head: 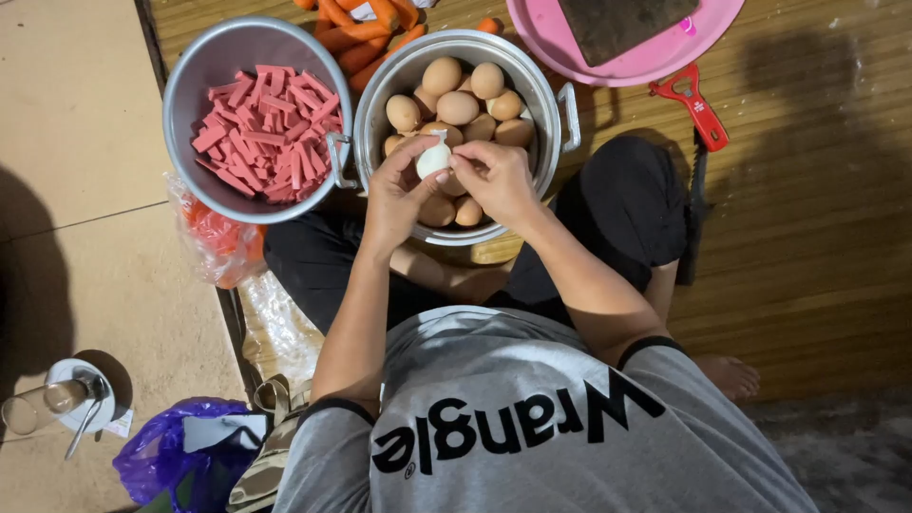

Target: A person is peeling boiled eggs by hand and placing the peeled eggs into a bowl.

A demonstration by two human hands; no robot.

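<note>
Both hands meet over the metal pot [560, 95] of brown eggs [458, 106], with a partly peeled egg [434, 159] pinched between them, directly above the pile. Its white, bared end points up and away from the person, long axis roughly upright. The left hand [397, 195] cups it from below, fingers curled around the shell; the right hand [499, 176] closes in from the other side, thumb and fingertips pressed to the egg (both equally near). Beside the pot sits a bowl [190, 85] of pink sausage sticks [266, 133].
</note>
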